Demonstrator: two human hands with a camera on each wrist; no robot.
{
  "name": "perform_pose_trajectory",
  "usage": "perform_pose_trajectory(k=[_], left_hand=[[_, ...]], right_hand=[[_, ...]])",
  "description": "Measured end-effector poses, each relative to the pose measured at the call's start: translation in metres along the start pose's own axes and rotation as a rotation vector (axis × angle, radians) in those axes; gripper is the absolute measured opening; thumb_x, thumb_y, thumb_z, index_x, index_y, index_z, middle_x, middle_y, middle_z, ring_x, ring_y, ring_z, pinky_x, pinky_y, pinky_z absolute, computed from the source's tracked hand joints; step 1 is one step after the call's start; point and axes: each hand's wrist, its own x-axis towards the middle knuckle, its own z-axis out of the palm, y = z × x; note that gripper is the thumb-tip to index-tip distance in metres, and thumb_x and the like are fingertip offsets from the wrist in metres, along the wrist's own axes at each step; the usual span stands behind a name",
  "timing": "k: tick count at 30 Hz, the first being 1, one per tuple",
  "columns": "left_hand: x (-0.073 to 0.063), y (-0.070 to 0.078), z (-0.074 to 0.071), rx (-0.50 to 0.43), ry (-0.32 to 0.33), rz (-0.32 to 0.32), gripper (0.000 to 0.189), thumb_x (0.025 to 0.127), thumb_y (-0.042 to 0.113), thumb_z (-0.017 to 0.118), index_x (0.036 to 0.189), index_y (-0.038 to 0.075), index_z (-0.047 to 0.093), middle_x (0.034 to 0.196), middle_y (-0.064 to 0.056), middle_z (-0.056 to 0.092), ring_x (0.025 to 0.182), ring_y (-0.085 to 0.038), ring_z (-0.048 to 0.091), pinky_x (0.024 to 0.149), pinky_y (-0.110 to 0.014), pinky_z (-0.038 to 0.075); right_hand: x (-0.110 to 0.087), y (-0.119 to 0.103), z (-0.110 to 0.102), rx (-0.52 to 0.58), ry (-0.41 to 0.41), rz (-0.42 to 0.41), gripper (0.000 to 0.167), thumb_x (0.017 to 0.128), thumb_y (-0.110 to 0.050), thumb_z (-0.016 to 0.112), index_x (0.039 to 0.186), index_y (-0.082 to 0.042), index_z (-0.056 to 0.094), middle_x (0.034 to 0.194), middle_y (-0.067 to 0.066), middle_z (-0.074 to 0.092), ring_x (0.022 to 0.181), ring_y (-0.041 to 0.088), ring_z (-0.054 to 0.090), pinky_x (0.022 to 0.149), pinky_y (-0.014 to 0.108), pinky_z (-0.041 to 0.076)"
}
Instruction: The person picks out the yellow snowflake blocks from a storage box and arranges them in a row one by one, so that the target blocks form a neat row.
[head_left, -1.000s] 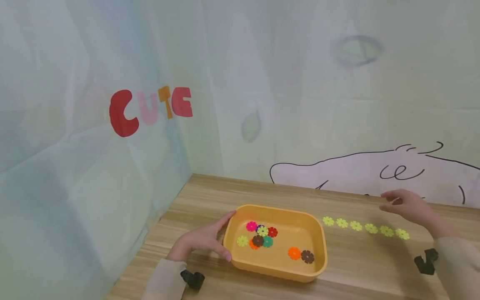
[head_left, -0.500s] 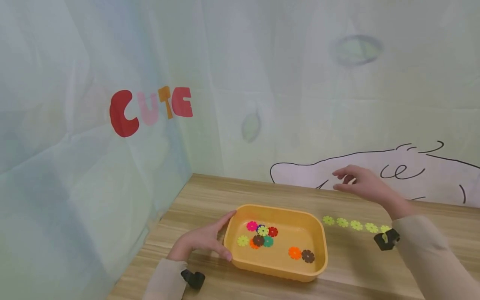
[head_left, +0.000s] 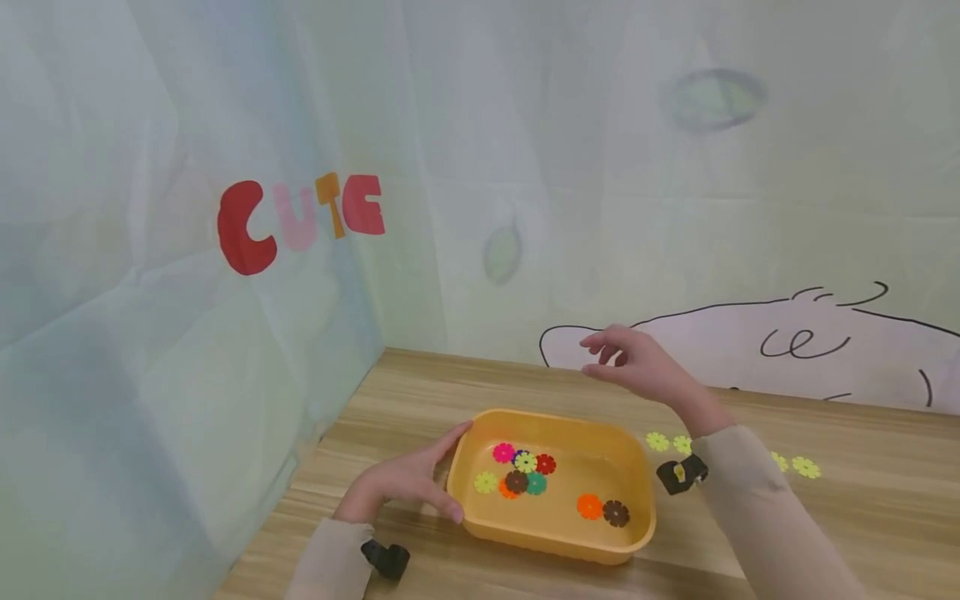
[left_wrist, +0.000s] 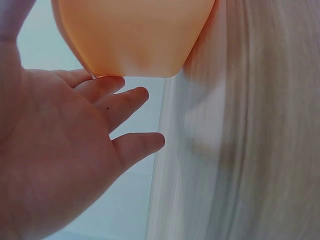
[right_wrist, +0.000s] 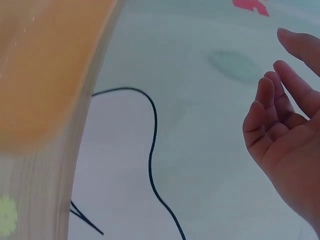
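My left hand (head_left: 405, 485) rests against the left end of a yellow-orange plastic tray (head_left: 555, 546), thumb near the front corner and index finger at the back one. In the left wrist view its fairly straight fingers (left_wrist: 127, 105) touch the tray's outer wall. Inside the tray lie several flower-shaped plastic discs: a pink disc (head_left: 504, 452), a green disc (head_left: 536, 483), an orange disc (head_left: 589, 507) and a brown disc (head_left: 616, 513) among them. My right hand (head_left: 637, 362) hovers behind and above the tray, fingers loosely bent, and nothing shows between them in the right wrist view.
Right of the tray, yellow-green discs (head_left: 806, 467) lie in a row on the wooden table (head_left: 420, 375), partly hidden by my right sleeve (head_left: 757, 508). Fabric walls rise behind and at the left, one bearing coloured letters (head_left: 247, 229).
My right hand has swept left, from above the right end of the disc row to behind the tray. The left hand and the tray have stayed in place.
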Motion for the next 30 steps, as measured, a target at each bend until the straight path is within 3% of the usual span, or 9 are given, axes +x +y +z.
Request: perform_pose_trajectory(k=[14,22,30], left_hand=[[-0.001,-0.001,0.0,0.006,-0.003,0.013,0.126,0.065,0.043,0.088,0.156,0.009,0.007,0.161,-0.016,0.013,0.146,-0.036,0.014,0.115,-0.058,0.018],[-0.001,0.0,0.002,-0.015,-0.013,0.018,0.127,0.066,0.045,0.087,0.156,0.01,0.005,0.161,-0.016,0.011,0.146,-0.036,0.013,0.115,-0.059,0.017],[-0.001,-0.001,0.002,-0.008,-0.012,0.012,0.126,0.066,0.042,0.087,0.156,0.01,0.005,0.161,-0.016,0.012,0.146,-0.036,0.015,0.114,-0.059,0.018]], right_hand=[[0.008,-0.009,0.055,0.158,-0.045,-0.084,0.033,0.088,-0.017,0.071,0.117,-0.003,0.064,0.107,0.008,0.062,0.091,0.02,0.056,0.08,0.031,0.051],[0.006,-0.001,0.081,0.129,-0.085,-0.106,0.033,0.088,-0.022,0.071,0.116,-0.007,0.065,0.107,0.004,0.064,0.089,0.015,0.057,0.077,0.028,0.052],[0.003,0.001,0.097,0.153,-0.237,-0.058,0.037,0.088,-0.024,0.072,0.118,-0.005,0.065,0.105,0.011,0.065,0.086,0.015,0.057,0.074,0.025,0.051]])
